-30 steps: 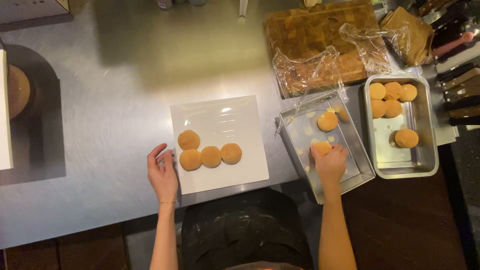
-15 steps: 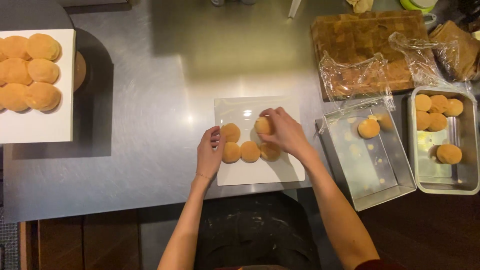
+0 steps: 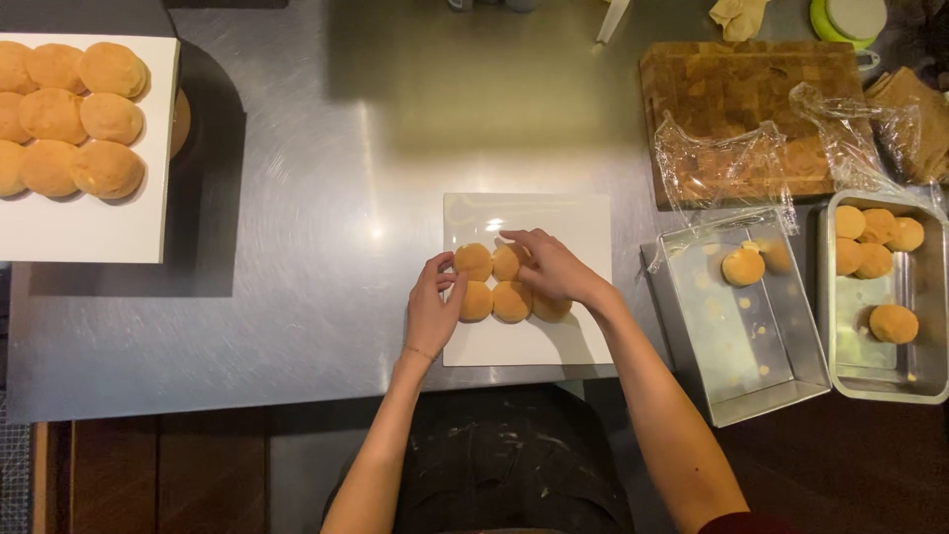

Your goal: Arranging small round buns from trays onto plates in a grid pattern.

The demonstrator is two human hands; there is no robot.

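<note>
A white square plate (image 3: 554,218) lies on the steel counter in front of me, with several round golden buns (image 3: 474,261) grouped on its left half. My left hand (image 3: 431,307) rests at the plate's left edge, its fingertips against the two leftmost buns. My right hand (image 3: 550,267) lies over the buns from the right, fingers laid on a bun (image 3: 507,263) in the upper row and covering another beneath the palm. Neither hand lifts anything.
A metal tray (image 3: 751,341) to the right holds two buns (image 3: 742,266); a second tray (image 3: 924,376) beside it holds several. Crumpled plastic wrap (image 3: 727,163) lies on a wooden board (image 3: 736,84). A white plate (image 3: 89,227) of larger buns sits far left.
My right hand took a bun from the metal tray, carried it left and set it down in the plate's upper row. My left hand stays at the plate's left edge.
</note>
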